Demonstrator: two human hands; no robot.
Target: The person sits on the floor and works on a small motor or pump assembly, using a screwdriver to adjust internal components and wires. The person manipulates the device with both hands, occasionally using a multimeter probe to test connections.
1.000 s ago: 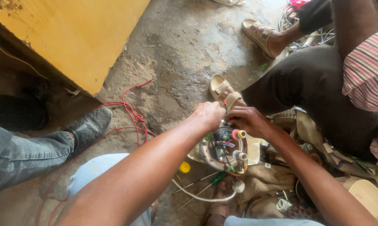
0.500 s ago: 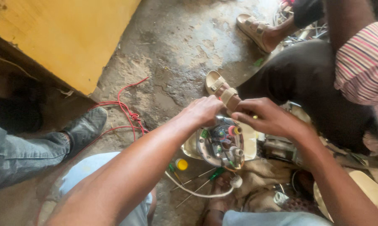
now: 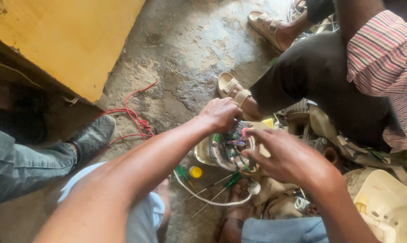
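Two bare hands meet over an opened appliance (image 3: 230, 150) on a concrete floor (image 3: 185, 67). The left hand (image 3: 221, 113) is curled into a loose fist at the device's far edge, its fingers closed on something small inside that cannot be made out. The right hand (image 3: 286, 157) is spread, palm down, fingers half bent, with its fingertips (image 3: 250, 133) touching the device's rim near a pink part; it grips nothing that can be seen.

The appliance is a cream, rounded casing with its inside exposed: a ring holding a tangle of coloured wires and small parts. It lies between the person's knees, just in front of a sandalled foot (image 3: 232, 90).

A white cord (image 3: 203, 198) loops from the casing towards the viewer. Beside it lie thin screwdrivers (image 3: 221, 189) with green handles and a small yellow cap (image 3: 195, 171).

Red wire (image 3: 133, 118) trails across the floor to the left, near a grey shoe (image 3: 93, 135) and a leg in jeans (image 3: 18, 164).

A seated person in black trousers (image 3: 316, 76) and a striped shirt (image 3: 388, 67) is on the right. A yellow panel (image 3: 72, 40) fills the upper left. A cream plastic housing (image 3: 388, 202) sits at lower right, amid other parts.
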